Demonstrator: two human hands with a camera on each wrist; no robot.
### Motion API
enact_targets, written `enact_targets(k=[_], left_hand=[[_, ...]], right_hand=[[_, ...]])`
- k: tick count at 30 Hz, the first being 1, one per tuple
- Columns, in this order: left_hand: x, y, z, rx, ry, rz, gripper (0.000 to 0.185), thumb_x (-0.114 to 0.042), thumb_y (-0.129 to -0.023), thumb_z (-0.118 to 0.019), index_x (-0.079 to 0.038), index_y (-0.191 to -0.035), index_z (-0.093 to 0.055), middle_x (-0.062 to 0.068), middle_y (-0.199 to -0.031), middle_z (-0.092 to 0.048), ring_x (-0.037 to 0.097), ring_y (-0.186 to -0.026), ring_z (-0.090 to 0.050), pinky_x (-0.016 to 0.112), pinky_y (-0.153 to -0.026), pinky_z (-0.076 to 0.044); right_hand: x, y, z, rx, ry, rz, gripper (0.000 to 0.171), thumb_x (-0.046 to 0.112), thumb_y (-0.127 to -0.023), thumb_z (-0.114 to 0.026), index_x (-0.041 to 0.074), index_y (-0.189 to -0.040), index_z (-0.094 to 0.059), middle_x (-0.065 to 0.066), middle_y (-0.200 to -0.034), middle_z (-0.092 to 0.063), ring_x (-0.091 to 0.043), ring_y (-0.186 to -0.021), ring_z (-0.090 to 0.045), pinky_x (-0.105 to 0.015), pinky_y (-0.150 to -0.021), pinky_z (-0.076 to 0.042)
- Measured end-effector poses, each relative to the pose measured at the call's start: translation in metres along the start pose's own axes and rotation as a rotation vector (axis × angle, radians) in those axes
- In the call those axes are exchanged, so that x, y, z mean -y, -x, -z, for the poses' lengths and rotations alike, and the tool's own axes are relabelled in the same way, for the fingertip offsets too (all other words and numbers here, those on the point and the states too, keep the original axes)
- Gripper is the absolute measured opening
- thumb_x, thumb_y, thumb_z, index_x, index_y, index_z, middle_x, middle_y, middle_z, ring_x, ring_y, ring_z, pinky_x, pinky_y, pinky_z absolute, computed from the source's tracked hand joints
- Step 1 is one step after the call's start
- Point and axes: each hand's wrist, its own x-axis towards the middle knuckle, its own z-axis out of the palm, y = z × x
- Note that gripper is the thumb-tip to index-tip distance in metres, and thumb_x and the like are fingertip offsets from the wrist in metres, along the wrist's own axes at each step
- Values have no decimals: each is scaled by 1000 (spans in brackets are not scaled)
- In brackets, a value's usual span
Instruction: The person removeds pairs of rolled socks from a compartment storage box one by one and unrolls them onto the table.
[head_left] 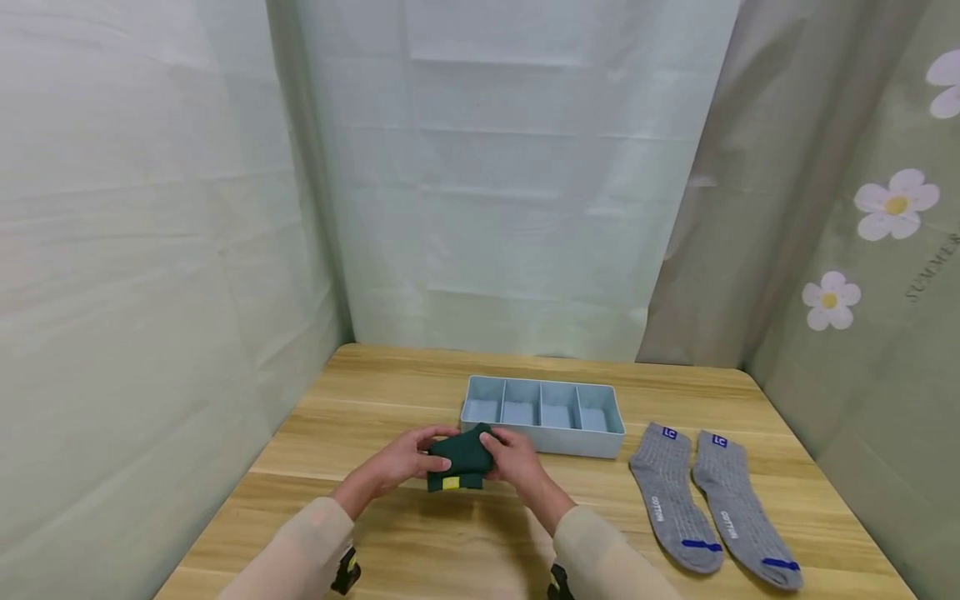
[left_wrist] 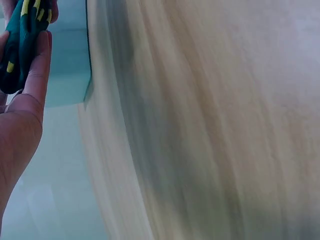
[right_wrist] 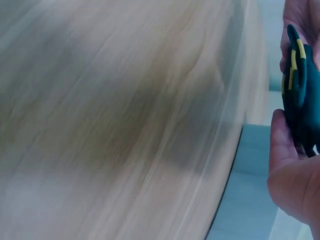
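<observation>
Both forearms are brought in from the bottom edge, angled toward each other, sleeves drawn to the wrists. The left hand [head_left: 411,457] and the right hand [head_left: 516,459] are held close together, just above the desk. Fingers [left_wrist: 39,65] on both sides are curled inward, thumbs uppermost, in a closed grip.

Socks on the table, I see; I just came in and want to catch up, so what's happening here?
A person holds a folded dark green sock bundle with both hands, the left hand and right hand gripping it from either side just above the wooden table. Right behind it sits a light blue tray with four compartments, which look empty. Two grey socks lie flat side by side to the right, untouched.
</observation>
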Motion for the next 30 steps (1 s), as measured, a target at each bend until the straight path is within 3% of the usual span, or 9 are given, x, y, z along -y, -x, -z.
enact_targets(k=[4,10,18,25,30], left_hand=[[6,3,6,-17,33,9,54,-15,-95,-69,-5,-143,-48,23,-130,-52,30,-105,-60,44,-88,-55],[16,7,14,-87,30,58,53,-14,-94,-69,-6,-143,-49,23,-132,-51,30,-106,-58,43,-88,-55],[28,8,20,-155,-42,121,54,-9,-91,-72,-4,-140,-51,23,-129,-53,31,-106,-57,44,-87,-55],[36,6,22,-168,-66,146,51,-5,-91,-71,-1,-138,-53,25,-126,-53,32,-107,-55,42,-83,-55],[35,4,22,-189,-136,154,48,-6,-90,-72,-3,-136,-56,22,-124,-55,31,-107,-55,41,-84,-54]], right_hand=[[-1,1,4,59,155,92,44,20,-104,-54,-7,-138,-53,-26,-123,-62,-28,-89,-69,-45,-78,-58],[-6,3,14,149,532,293,49,23,-105,-52,-4,-145,-46,-23,-135,-57,-38,-119,-59,-49,-96,-49],[-14,13,20,249,900,345,59,31,-102,-57,5,-151,-39,-15,-152,-43,-32,-137,-44,-49,-109,-37],[-20,21,16,401,1104,425,64,40,-101,-56,6,-152,-39,-14,-155,-38,-29,-143,-35,-45,-114,-31],[-23,26,12,508,1225,480,67,48,-101,-51,6,-152,-39,-11,-156,-37,-24,-145,-31,-47,-115,-28]])
